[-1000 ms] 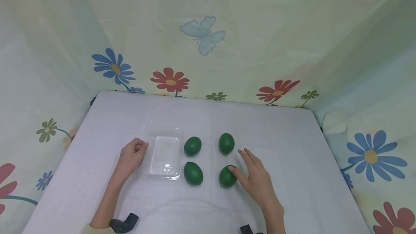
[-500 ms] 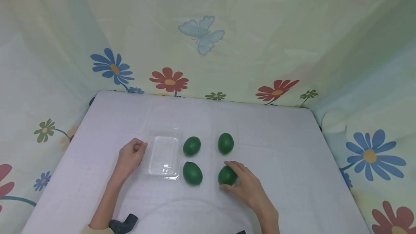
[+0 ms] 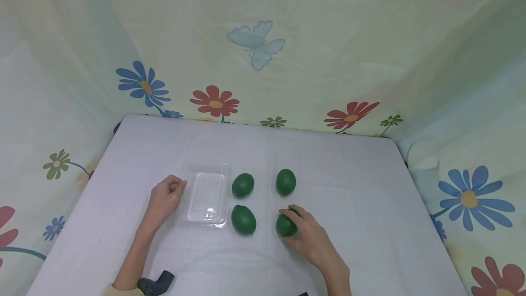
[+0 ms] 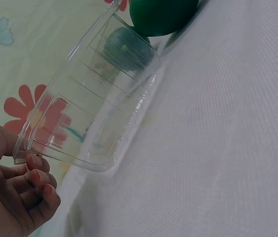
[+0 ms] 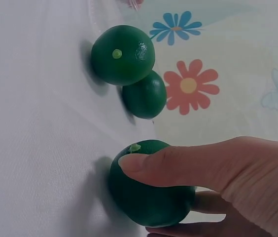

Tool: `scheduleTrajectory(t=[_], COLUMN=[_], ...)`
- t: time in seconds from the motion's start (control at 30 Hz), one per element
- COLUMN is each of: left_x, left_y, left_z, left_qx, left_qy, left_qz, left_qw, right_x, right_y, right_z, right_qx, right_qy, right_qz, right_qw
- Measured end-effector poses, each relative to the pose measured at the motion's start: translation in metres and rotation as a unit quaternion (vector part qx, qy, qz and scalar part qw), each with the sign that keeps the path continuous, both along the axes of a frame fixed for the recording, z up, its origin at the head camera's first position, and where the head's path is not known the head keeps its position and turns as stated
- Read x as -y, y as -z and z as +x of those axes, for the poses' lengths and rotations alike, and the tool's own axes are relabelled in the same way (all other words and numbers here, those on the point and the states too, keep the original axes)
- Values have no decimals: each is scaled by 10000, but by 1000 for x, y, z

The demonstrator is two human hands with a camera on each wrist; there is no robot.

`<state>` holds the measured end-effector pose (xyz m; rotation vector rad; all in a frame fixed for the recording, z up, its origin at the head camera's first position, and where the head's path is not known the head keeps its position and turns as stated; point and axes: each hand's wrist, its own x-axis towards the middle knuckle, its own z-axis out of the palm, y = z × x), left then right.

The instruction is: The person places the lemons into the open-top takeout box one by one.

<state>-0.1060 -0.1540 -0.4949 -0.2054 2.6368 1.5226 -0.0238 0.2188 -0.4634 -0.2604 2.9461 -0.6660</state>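
My left hand [image 3: 164,199] pinches the left rim of a clear plastic container [image 4: 104,94] between thumb and curled fingers. The container [image 3: 208,191] is an open rectangular box sitting on the white tablecloth. My right hand [image 3: 308,236] grips the near-right green lime [image 3: 285,225], its thumb on the near side and its fingers over the far side. In the right wrist view the thumb lies across this lime [image 5: 149,202], just below its pale stem end, and the other fingers are partly hidden behind it. The lime appears to be still on the cloth.
Several limes form a two-by-two group right of the container: a near-left lime [image 3: 244,219], a far-left lime [image 3: 243,185] and a far-right lime [image 3: 286,182]. The white table [image 3: 370,186] is backed by a flower-printed curtain [image 3: 312,49].
My right hand has moved left and towards me, from touching the near-right lime with a fingertip to gripping round it. The left hand, container and other limes stay put.
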Motion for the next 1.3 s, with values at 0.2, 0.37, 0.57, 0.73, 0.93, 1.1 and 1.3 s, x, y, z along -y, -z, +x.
scheduleTrajectory(t=[0.2, 0.37, 0.57, 0.73, 0.93, 1.1, 1.3], left_x=[1, 0, 0, 1, 0, -1, -1], left_y=[-1, -2, -1, -1, -3, -3, -3], left_z=[1, 1, 1, 0, 0, 0, 0], left_qx=[-4, -23, 8, 58, 12, 24, 15], left_qy=[14, -3, -19, -14, -22, -55, -60], left_qz=[-11, -53, -47, -70, -82, -18, -19], left_qw=[10000, 10000, 10000, 10000, 10000, 10000, 10000], right_x=[2, 3, 1, 1, 5, 12, 23], right_y=[0, 1, 1, -3, -12, -17, -22], right_z=[0, 0, 0, -1, -3, -7, -14], right_qx=[-3, 14, -156, -399, -798, -1167, -1411], right_qy=[55, 89, 88, -5, -334, -707, -1048], right_qz=[56, 80, 117, 159, 97, 33, -77], right_qw=[10000, 9999, 9998, 9991, 9962, 9906, 9844])
